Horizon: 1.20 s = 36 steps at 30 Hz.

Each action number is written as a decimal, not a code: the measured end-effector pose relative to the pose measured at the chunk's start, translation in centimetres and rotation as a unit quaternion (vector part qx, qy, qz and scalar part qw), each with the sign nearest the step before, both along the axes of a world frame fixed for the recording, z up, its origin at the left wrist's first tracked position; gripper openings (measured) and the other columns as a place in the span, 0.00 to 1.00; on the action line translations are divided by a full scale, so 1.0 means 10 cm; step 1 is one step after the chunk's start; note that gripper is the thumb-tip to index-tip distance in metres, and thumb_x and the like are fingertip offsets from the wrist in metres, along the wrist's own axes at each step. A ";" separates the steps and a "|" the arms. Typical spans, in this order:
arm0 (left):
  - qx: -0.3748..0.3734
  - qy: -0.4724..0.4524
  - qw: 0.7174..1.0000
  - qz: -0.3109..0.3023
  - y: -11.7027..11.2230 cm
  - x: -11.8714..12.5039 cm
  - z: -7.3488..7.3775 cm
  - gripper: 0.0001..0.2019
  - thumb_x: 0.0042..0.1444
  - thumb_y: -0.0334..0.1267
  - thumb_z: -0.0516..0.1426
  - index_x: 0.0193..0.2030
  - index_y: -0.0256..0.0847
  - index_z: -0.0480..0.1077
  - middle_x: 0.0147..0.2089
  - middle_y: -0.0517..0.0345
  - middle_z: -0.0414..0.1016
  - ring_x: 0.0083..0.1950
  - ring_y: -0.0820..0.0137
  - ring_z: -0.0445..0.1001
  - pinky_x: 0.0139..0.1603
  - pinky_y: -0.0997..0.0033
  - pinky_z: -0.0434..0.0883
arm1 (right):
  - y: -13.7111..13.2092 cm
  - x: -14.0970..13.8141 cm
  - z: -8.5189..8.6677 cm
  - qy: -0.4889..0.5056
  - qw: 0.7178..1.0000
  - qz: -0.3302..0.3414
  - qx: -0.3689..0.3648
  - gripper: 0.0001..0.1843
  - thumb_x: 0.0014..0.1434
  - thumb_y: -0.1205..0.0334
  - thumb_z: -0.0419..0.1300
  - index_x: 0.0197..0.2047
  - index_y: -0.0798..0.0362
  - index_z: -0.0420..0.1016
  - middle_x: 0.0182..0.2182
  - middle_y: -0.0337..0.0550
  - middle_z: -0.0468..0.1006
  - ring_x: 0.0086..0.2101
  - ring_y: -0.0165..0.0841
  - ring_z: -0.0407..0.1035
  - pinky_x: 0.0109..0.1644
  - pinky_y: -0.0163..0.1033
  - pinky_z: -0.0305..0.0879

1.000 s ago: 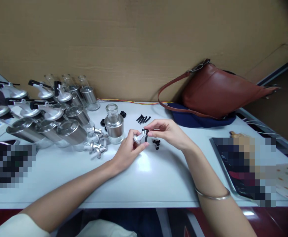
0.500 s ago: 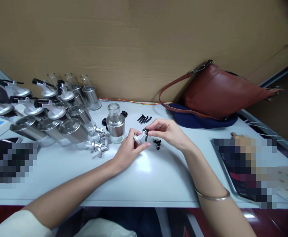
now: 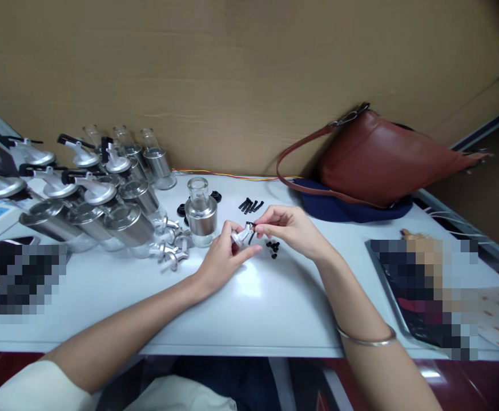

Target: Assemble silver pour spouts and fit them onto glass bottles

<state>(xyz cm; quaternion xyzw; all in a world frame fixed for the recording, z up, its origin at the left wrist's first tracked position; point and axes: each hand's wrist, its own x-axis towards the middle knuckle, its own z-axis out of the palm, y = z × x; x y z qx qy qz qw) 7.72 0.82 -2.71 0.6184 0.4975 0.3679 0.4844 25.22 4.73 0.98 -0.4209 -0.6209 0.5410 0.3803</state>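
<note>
My left hand [image 3: 217,260] is closed around a silver pourer spout [image 3: 241,236], its thumb stretched out below. Thumb and forefinger of my right hand [image 3: 292,229] pinch a small black lever [image 3: 252,237] against the spout's upper end; the exact joint is too small to make out. Just beyond my left hand stands a glass bottle with a metal sleeve [image 3: 201,216], upright and without a spout. Small black caps [image 3: 274,249] lie under my right hand, and several black strips [image 3: 250,205] lie behind it.
Several silver spouts [image 3: 172,245] lie left of the bottle, with black round stoppers [image 3: 216,196] behind it. Sleeved bottles [image 3: 129,225] and silver pourer tops [image 3: 99,193] crowd the left. A brown bag [image 3: 373,160] rests on a dark blue cap [image 3: 343,211]; a tray [image 3: 393,302] sits right.
The black lever has tilted at the spout, its lower end shifting slightly left, still in my right fingers. Both hands stay nearly in place.
</note>
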 end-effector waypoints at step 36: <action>0.074 0.117 0.990 -0.011 0.02 -0.02 -0.02 0.18 0.53 0.47 0.61 0.39 0.44 0.56 0.28 0.68 0.63 0.27 0.72 0.63 0.30 0.74 0.59 | -0.02 -0.03 0.02 -0.002 0.998 -0.001 -0.067 0.11 0.44 0.59 0.69 0.30 0.56 0.78 0.23 0.41 0.79 0.27 0.32 0.75 0.26 0.33 0.70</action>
